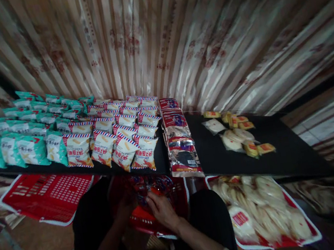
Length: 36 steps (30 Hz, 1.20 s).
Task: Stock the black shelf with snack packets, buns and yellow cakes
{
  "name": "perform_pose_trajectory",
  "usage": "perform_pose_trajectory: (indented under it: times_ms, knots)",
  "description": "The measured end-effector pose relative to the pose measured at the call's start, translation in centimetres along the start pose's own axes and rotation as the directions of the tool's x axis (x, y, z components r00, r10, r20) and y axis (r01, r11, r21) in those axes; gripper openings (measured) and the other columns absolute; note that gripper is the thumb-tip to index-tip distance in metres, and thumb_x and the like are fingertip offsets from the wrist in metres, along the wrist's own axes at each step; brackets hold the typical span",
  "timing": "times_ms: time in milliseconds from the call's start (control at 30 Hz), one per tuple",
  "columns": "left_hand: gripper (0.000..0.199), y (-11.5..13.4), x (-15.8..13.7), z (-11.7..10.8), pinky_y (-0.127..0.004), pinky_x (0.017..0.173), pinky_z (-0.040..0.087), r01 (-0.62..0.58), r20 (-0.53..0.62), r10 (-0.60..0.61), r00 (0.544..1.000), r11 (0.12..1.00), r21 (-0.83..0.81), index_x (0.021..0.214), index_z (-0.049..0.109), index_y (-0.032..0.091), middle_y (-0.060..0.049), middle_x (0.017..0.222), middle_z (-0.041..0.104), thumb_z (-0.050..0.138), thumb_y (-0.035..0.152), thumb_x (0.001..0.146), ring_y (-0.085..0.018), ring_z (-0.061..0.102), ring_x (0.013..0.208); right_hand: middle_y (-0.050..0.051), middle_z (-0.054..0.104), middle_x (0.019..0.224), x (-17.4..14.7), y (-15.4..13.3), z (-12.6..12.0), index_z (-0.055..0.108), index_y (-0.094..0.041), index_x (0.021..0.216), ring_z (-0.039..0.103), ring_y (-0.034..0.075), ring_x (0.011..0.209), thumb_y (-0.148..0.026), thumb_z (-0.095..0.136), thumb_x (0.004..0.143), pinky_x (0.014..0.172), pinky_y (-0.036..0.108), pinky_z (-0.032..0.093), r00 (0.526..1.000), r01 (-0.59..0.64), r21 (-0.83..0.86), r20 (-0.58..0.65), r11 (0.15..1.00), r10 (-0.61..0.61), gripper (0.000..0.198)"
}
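Observation:
My right hand [163, 212] reaches into a red basket [160, 232] between my knees. Its fingers are curled together beside a shiny orange-red piece [156, 191]; what they hold, if anything, is hidden. In deep shadow at the basket's left side is my left hand [126, 204], whose fingers I cannot make out. Dark blue-and-red packets [164, 181] lie inside the basket around both hands. Directly above, on the black table, stands a column of overlapping red-and-dark foil pouches [178, 140].
White snack bags with striped edges [103, 147] and teal snack bags [32, 151] stand in rows at left. Yellow packets [250, 149] and pale round packs [231, 140] lie at right. A red basket [49, 193] sits lower left; another basket [316, 236] holds pale packs. Striped sheeting [132, 40] hangs behind.

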<state>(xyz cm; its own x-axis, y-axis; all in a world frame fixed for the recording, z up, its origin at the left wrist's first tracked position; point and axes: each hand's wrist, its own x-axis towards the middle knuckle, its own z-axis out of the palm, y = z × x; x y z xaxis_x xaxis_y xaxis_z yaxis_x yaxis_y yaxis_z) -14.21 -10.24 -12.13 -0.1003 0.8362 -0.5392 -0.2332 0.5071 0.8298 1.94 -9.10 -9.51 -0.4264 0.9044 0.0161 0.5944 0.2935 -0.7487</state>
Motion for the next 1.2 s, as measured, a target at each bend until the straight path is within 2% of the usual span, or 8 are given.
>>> perform_pose_trajectory:
  times_ms: [100,267,633,733,900,1000,1100,1200]
  knots:
    - [0.046,0.2,-2.2,-0.8,-0.041,0.086,0.048,-0.006,0.126,0.008,0.992,1.000,-0.011,0.078,0.066,0.015,-0.007,0.079,0.070,0.085,0.040,0.045,-0.027,0.064,0.084,-0.002,0.051,0.061,-1.6,-2.0,-3.0,0.051,-0.022,0.076,0.047,0.011,0.054,-0.028,0.034,0.092,0.054,0.022,0.031,0.996,0.073,0.005,-0.052,0.997,-0.073,0.023]
    - [0.055,1.5,-6.1,-0.3,-0.045,0.089,0.046,-0.035,0.309,0.056,0.949,0.997,-0.073,0.092,0.068,0.018,-0.009,0.091,0.071,0.083,0.046,0.047,-0.028,0.064,0.088,-0.004,0.043,0.060,-3.5,-4.9,-6.4,0.045,-0.021,0.071,0.043,0.010,0.053,-0.029,0.033,0.093,0.053,0.021,0.031,0.979,0.120,0.095,-0.179,0.988,-0.101,0.026]
    - [0.045,11.2,-10.6,7.2,-0.036,0.086,0.049,-0.278,0.351,0.228,0.908,0.955,0.099,0.102,0.064,0.019,-0.008,0.101,0.069,0.068,0.048,0.068,-0.026,0.063,0.094,-0.005,0.050,0.059,-3.2,-6.5,-14.0,0.055,-0.021,0.097,0.046,0.009,0.052,-0.045,0.053,0.084,0.050,0.019,0.037,0.922,0.061,0.551,-0.351,0.833,0.164,0.028]
    - [0.046,13.4,-9.9,9.8,-0.036,0.084,0.050,-0.305,0.387,0.261,0.884,0.951,0.055,0.108,0.060,0.018,-0.009,0.102,0.068,0.066,0.044,0.070,-0.026,0.063,0.094,-0.005,0.053,0.062,-2.4,-5.7,-15.2,0.055,-0.022,0.101,0.051,0.011,0.057,-0.046,0.059,0.078,0.053,0.020,0.042,0.896,0.083,0.610,-0.391,0.788,0.208,0.033]
    - [0.043,15.3,-6.2,14.4,-0.033,0.083,0.050,-0.395,0.269,0.371,0.889,0.918,0.039,0.105,0.055,0.015,-0.009,0.099,0.068,0.065,0.038,0.069,-0.024,0.063,0.093,-0.002,0.062,0.071,1.2,-4.1,-17.9,0.048,-0.022,0.109,0.058,0.014,0.060,-0.045,0.062,0.074,0.056,0.024,0.046,0.870,0.115,0.707,-0.411,0.698,0.272,0.044]
    - [0.053,16.1,-3.7,16.9,-0.033,0.084,0.051,-0.461,0.181,0.443,0.878,0.885,0.070,0.122,0.043,0.017,-0.010,0.112,0.063,0.059,0.030,0.074,-0.021,0.062,0.097,-0.001,0.064,0.069,4.7,-2.4,-20.4,0.047,-0.020,0.108,0.057,0.014,0.058,-0.044,0.063,0.071,0.056,0.024,0.047,0.830,0.122,0.703,-0.459,0.701,0.316,0.047]
    - [0.060,16.4,-1.8,19.0,-0.034,0.091,0.049,-0.585,0.111,0.576,0.810,0.780,0.223,0.134,0.032,0.020,-0.013,0.135,0.046,0.053,0.022,0.078,-0.022,0.054,0.114,0.000,0.065,0.071,8.6,-0.3,-22.7,0.048,-0.018,0.108,0.059,0.015,0.060,-0.043,0.062,0.070,0.059,0.026,0.048,0.794,0.144,0.656,-0.523,0.741,0.309,0.048]
    - [0.052,16.6,-0.1,20.6,-0.037,0.101,0.042,-0.687,0.163,0.691,0.704,0.604,0.405,0.129,0.043,0.019,-0.012,0.147,0.027,0.047,0.015,0.077,-0.023,0.040,0.128,0.000,0.065,0.071,12.6,1.9,-24.5,0.050,-0.018,0.108,0.060,0.015,0.060,-0.041,0.060,0.070,0.058,0.026,0.048,0.784,0.111,0.594,-0.545,0.796,0.298,0.046]
